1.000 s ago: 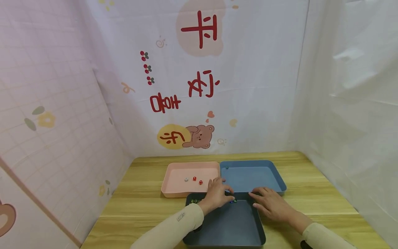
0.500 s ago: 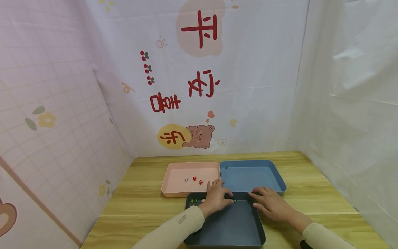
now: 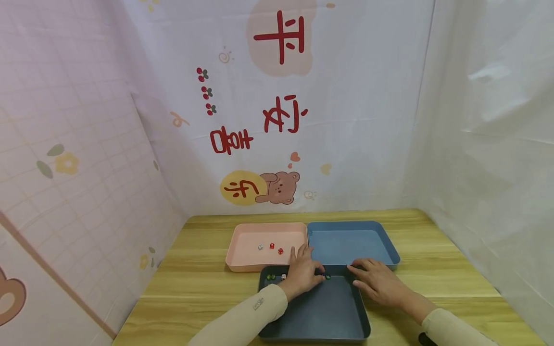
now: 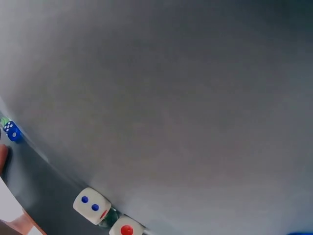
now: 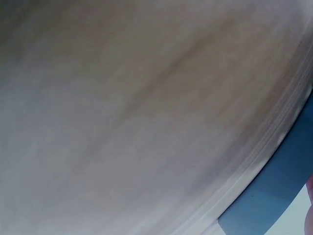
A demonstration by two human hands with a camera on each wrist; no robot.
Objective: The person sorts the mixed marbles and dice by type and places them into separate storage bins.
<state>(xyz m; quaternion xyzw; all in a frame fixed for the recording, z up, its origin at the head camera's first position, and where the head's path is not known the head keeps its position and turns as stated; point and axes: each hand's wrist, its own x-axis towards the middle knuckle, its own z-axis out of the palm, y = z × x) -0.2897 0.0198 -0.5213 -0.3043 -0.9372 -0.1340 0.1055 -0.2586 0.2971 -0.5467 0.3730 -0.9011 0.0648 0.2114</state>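
My left hand [image 3: 301, 275] reaches over the far rim of the dark tray [image 3: 322, 307]. Its thumb and index finger are spread beside a green piece [image 3: 327, 277] at the far wall. The left wrist view shows a blue die [image 4: 12, 131] with a fingertip [image 4: 3, 157] close by; contact there is unclear. Farther along lie white dice [image 4: 92, 205] with something dark green between them. My right hand [image 3: 378, 282] rests its fingertips at the dark tray's far right corner, fingers extended. Green marbles [image 3: 270, 277] sit in the far left corner. My left hand hides part of this row.
Behind stands a pink tray [image 3: 242, 263] with two red dice [image 3: 276, 248] and a pale die [image 3: 260, 247]. Beside it is a blue tray [image 3: 355, 245], with a tiny dark piece [image 3: 310, 232] in its far left corner. Wooden tabletop [image 3: 182, 288] surrounds them; patterned cloth hangs behind.
The small piece in the blue tray has rolled left to its side wall. My left hand has shifted slightly, uncovering a white die. My right hand stays put; the head view tilts slightly.
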